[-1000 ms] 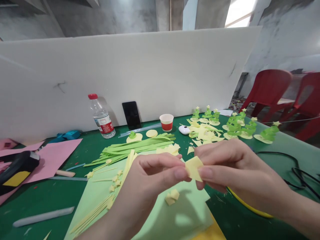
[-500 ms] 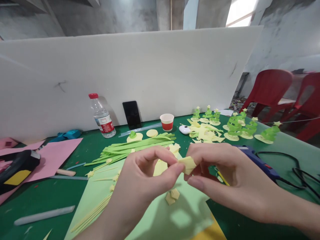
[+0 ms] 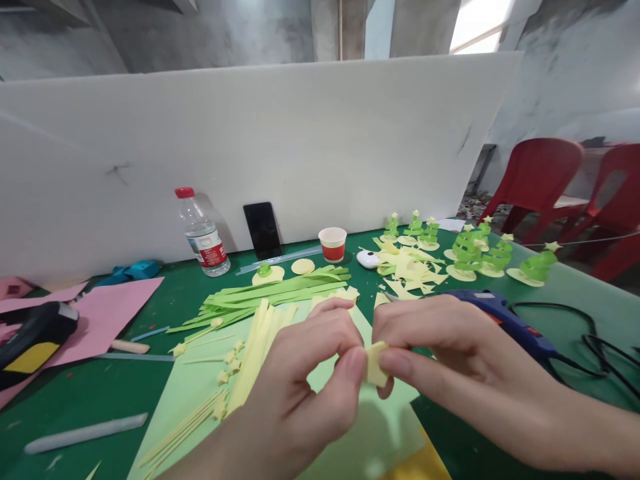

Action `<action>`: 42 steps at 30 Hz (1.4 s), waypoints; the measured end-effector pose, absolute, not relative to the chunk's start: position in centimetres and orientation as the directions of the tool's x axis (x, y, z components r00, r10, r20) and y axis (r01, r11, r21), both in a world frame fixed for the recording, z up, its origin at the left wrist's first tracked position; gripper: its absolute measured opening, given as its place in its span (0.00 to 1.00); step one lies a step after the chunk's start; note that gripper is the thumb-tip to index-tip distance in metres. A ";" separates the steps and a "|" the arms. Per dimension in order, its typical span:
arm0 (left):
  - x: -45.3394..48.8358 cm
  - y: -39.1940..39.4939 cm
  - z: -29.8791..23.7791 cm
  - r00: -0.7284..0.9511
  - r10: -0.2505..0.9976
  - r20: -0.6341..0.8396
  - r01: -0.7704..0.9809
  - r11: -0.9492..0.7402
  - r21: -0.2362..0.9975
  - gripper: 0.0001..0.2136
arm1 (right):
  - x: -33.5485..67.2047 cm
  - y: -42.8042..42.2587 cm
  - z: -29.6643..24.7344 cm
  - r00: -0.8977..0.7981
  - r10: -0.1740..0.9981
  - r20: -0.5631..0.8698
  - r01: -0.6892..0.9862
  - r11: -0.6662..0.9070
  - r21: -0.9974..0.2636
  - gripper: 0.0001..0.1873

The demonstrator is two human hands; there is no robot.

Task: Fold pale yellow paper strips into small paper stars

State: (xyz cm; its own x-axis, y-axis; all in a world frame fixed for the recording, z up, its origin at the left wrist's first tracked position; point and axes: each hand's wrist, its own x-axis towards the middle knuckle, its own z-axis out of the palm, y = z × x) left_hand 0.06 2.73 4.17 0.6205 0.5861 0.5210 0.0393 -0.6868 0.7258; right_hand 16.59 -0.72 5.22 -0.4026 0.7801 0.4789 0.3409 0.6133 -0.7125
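Note:
Between my two hands is a small folded yellow paper star, pinched from both sides. My left hand presses thumb and forefinger against its left edge. On the opposite edge, my right hand grips it with thumb and fingers. Both hands hover over a light green paper sheet. Left of them on that sheet lie pale yellow paper strips, small folded stars and a bundle of thin sticks. Green paper strips lie just beyond.
Behind my right hand lies a blue glue gun with a black cord. Finished green spiral trees stand at the right, beside paper scraps. A bottle, phone and paper cup line the white board. A tape measure sits left.
Both hands have moved slightly down and changed their grip; the yellow paper piece has turned more upright between the fingertips. More yellow strips show left of my left hand.

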 end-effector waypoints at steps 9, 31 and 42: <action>-0.3 3.1 2.9 0.650 0.686 0.328 -0.032 -0.407 0.913 0.18 | 16.5 -0.3 5.5 -0.394 0.814 0.427 0.236 0.538 -0.809 0.17; 0.4 2.6 4.2 0.565 0.750 0.345 0.000 -0.418 0.908 0.15 | 16.2 0.4 4.0 -0.327 0.554 0.765 0.230 0.832 -0.505 0.13; 0.5 2.3 4.4 0.439 0.832 0.340 -0.049 -0.355 0.933 0.05 | 16.7 0.3 4.7 -0.413 0.454 0.789 0.547 0.817 -0.184 0.12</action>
